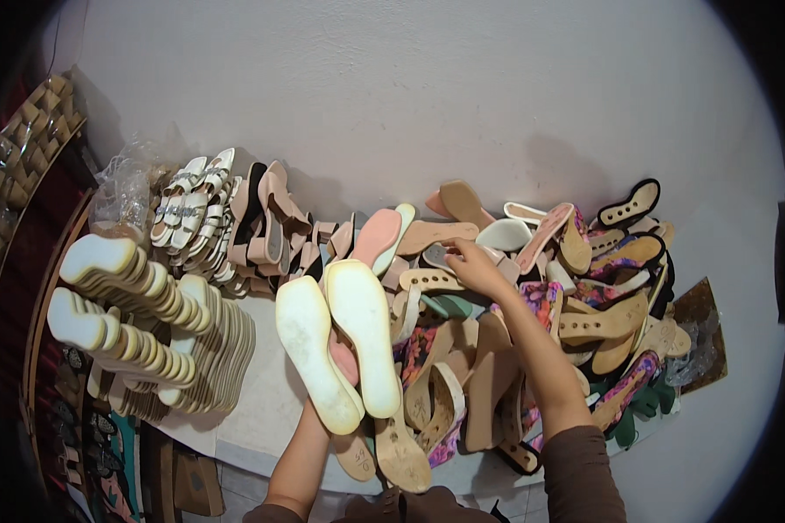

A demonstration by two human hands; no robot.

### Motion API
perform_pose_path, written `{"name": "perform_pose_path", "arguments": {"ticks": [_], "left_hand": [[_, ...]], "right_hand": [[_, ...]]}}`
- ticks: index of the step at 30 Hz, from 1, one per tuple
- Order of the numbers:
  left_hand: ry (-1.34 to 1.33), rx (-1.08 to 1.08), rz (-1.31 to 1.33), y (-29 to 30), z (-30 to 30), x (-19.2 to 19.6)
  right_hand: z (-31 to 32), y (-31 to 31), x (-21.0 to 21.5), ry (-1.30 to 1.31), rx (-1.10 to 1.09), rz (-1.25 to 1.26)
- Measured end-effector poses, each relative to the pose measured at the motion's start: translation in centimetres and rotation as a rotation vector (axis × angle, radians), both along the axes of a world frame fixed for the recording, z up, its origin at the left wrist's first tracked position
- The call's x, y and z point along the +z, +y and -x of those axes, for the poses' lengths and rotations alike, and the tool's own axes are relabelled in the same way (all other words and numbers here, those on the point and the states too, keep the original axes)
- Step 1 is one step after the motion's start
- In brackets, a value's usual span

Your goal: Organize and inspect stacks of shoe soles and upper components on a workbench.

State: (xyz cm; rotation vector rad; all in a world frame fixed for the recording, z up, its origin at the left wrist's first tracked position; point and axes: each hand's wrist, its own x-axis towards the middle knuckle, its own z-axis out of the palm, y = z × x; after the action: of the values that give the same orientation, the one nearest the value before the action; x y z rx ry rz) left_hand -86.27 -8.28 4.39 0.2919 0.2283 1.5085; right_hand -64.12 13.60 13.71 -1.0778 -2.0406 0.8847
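Soles (340, 340), cream, hide the left hand gripping them; right hand (475, 268) fingers curl on a sandal (440, 254).

A crumpled clear plastic bag (126, 187) sits at the far left against the white wall, just beside a row of white strappy sandals (192, 213) and above stacked pale soles (139, 279). Its contents cannot be made out. No labels, signs or screens show.

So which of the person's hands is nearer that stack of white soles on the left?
Left. The left hand, holding a pair of white-soled sandals, is beside the stacked white soles; the right hand reaches into the sandal pile.
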Motion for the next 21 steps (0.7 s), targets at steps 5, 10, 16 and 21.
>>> {"name": "perform_pose_path", "arguments": {"ticks": [5, 10, 16, 21], "left_hand": [[0.007, 0.048, -0.051, 5.3, 0.8, -1.2], [0.025, 0.128, -0.025, 8.0, 2.3, -1.9], [0.037, 0.125, 0.038, 8.1, 1.9, -2.3], [0.029, 0.079, 0.046, 6.9, 1.1, -1.0]], "right_hand": [[1.3, 10.9, -5.3, -0.845, 0.018, -0.021], [2.3, 14.5, -9.1, -0.873, -0.061, -0.196], [0.6, 16.2, -8.0, -1.046, -0.125, -0.131], [-1.9, 12.5, -2.2, -0.894, -0.142, -0.148]]}}
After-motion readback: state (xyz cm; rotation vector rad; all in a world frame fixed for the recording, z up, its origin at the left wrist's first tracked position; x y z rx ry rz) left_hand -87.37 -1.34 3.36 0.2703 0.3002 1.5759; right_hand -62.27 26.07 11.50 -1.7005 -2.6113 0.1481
